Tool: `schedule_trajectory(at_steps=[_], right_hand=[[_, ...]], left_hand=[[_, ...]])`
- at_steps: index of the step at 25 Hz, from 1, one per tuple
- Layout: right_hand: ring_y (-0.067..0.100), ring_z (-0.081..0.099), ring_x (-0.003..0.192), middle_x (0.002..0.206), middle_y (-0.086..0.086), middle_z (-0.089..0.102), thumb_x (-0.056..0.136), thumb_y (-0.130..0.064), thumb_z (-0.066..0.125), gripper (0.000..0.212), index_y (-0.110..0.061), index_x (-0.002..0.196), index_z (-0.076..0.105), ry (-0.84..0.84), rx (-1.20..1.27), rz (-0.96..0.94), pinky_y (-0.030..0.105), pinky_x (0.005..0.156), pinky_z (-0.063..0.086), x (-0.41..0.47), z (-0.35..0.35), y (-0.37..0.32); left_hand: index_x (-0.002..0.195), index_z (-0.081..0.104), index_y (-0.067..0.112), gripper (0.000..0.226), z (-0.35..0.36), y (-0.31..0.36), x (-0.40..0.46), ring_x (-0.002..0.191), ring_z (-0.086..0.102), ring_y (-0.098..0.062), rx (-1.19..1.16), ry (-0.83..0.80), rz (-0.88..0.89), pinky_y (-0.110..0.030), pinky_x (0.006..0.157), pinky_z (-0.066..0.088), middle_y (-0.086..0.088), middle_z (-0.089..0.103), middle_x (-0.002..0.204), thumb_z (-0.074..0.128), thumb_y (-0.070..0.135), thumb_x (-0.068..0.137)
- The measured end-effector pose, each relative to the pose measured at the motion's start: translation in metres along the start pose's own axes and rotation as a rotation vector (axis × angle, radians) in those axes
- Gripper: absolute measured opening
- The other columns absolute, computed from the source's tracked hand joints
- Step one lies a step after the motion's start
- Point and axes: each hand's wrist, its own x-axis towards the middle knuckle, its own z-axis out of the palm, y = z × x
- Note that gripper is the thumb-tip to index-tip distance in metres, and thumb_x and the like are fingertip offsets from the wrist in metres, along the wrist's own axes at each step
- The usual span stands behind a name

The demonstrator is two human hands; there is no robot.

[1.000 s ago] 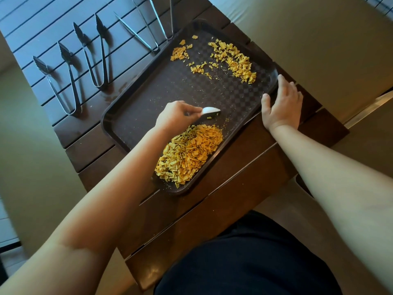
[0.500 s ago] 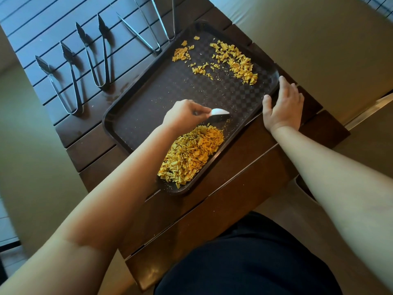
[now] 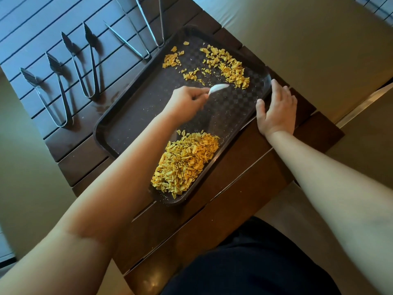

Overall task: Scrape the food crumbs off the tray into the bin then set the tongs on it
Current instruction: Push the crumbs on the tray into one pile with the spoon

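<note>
Slatted dark wood table (image 3: pixel 251 188), seen from above, is set with one dark tray (image 3: pixel 127 133) lying at an angle across it. Two groupings of yellow crumbs are seen on the tray: one dense pile (image 3: pixel 185 162) is heaped at the near corner, and one looser scatter (image 3: pixel 225 67) is spread over the far corner. The middle of the tray between them is marked only by fine specks.

Four tongs are laid on the table beyond the tray's far long edge, none of them touching the tray floor. Two dark-tipped tongs (image 3: pixel 49 92) (image 3: pixel 85 64) are placed side by side to the left, and two slim metal tongs (image 3: pixel 131 37) (image 3: pixel 156 20) are placed further right, close to the tray rim and partly cut off at the top.

Two bare hands are shown. One white scraper (image 3: pixel 219 88) is gripped in the curled fingers of the left hand (image 3: pixel 185 103), its blade held over the tray's middle, just short of the far scatter. The right hand (image 3: pixel 276 109) is laid flat with fingers straight against the tray's right rim, nothing being held in it.
</note>
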Motion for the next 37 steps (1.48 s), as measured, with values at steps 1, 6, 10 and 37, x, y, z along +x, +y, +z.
schedule_trajectory(at_steps=[1,6,10,37], right_hand=[[0.029,0.024,0.143,0.151,0.012,0.034,0.094,-0.043,0.033,0.061,-0.013,0.147,0.028,-0.002,-0.002,0.003,0.045,0.117,0.015,0.0,0.0,-0.001],[0.029,0.025,0.142,0.15,0.012,0.036,0.092,-0.046,0.03,0.064,-0.013,0.147,0.028,-0.008,-0.004,0.014,0.045,0.117,0.017,0.002,0.0,0.0],[0.028,0.025,0.143,0.15,0.011,0.036,0.092,-0.045,0.03,0.064,-0.014,0.148,0.028,-0.016,-0.015,0.02,0.045,0.117,0.017,0.003,0.002,0.001],[0.029,0.024,0.143,0.151,0.011,0.035,0.093,-0.043,0.031,0.063,-0.013,0.148,0.027,-0.007,-0.001,0.011,0.044,0.117,0.015,0.002,0.002,0.001]], left_hand=[[0.121,0.062,0.028,0.028,0.003,0.005,0.008,0.045,0.038,0.0,0.01,0.039,0.037,-0.013,0.043,0.033,0.002,0.067,0.083,0.05,0.026,0.096],[0.132,0.052,0.029,0.035,0.017,0.027,0.042,0.079,0.062,-0.012,0.205,0.131,0.108,-0.019,0.06,0.042,0.004,0.065,0.114,0.044,0.027,0.098],[0.132,0.049,0.035,0.035,0.02,0.035,0.06,0.078,0.061,-0.011,0.197,0.163,0.026,-0.018,0.05,0.043,0.001,0.061,0.123,0.044,0.027,0.098],[0.117,0.063,0.033,0.026,0.021,0.024,0.039,0.048,0.034,-0.005,0.249,-0.172,0.074,-0.018,0.047,0.029,0.013,0.05,0.064,0.055,0.029,0.092]])
